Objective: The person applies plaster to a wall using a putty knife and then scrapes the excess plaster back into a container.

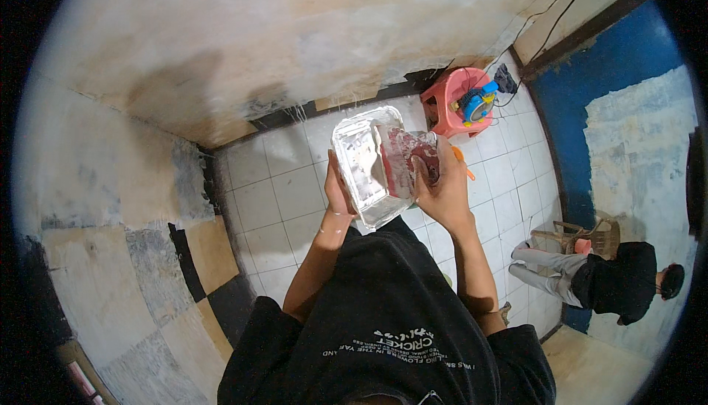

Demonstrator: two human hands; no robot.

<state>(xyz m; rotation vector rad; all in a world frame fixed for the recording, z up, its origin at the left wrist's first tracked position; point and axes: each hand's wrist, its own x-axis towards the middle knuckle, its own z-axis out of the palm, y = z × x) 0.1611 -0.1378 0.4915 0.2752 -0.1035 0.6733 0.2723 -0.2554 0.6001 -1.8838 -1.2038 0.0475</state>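
My left hand (338, 192) grips the clear plastic container (366, 165) by its near edge; my right hand (440, 192) clamps the crumpled red-and-clear bag (409, 161) against its far side. Judgement: keep the container level and both grips firm.

bare home room: white tiled floor (295, 191), stained wall (243, 43), pink plastic stool (446, 102).

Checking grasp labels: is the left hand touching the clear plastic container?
Touching. The head view shows the left hand wrapped on the near edge of the clear plastic container, with no gap; the right hand holds its other side.
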